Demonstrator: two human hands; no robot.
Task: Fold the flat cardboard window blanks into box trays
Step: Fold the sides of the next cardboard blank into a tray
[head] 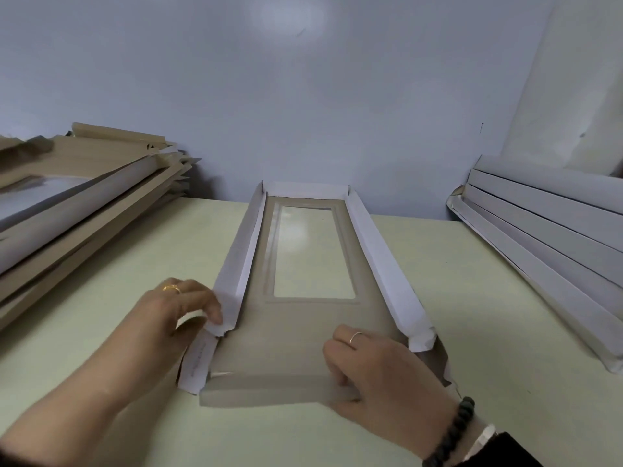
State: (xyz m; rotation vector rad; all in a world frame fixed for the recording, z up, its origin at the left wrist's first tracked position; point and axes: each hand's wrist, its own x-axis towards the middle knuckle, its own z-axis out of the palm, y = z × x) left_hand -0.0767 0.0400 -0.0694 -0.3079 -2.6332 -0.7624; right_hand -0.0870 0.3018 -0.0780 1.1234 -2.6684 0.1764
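Pale green surface (111, 264) against a blue-grey wall (236, 96). The window blank (296, 335) lies lengthwise between my two hands, its far end touching the wall; both long side flaps and the far flap stand up, so I judge the tray half formed. My left hand (172, 308) pinches the near end of the left side flap (236, 264), thumb and fingertips curled round its corner tab, likely to keep that wall upright. My right hand (377, 375) has its fingers curled over the near end flap (269, 392), gripping it, probably to raise it next. Left of my left grip sits a stack of tan pieces (84, 190); right of my right grip, a white stack (546, 237). Both stacks are cut off at the frame edges. My right fingertips hide the near right corner.
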